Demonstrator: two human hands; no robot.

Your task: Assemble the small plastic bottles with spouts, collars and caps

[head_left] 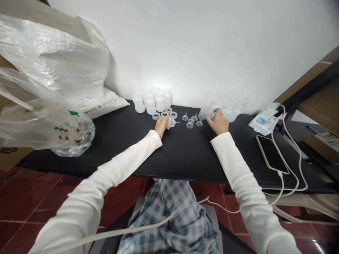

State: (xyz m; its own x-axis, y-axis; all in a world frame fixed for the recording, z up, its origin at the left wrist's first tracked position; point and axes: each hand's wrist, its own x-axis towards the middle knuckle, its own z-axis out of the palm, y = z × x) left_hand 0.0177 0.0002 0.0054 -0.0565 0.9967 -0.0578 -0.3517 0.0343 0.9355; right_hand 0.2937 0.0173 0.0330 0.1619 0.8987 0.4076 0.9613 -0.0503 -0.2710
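Note:
My left hand (161, 126) is closed around a small clear teat with a ring (171, 122), held just above the black table (182, 151). My right hand (218, 121) grips the end of a stack of clear caps (205, 112) lying on its side. Between the hands lie several loose clear teats (191, 120). Three clear rings (164, 114) lie just beyond my left hand. Behind them stand several white bottles (153, 101) against the wall.
A big plastic bag of parts (53, 130) and a white sack (97, 104) fill the table's left end. Clear domed covers (234, 106) lie at the back right. A phone (271, 153) on a white cable (293, 155) and a white box (263, 120) sit at the right.

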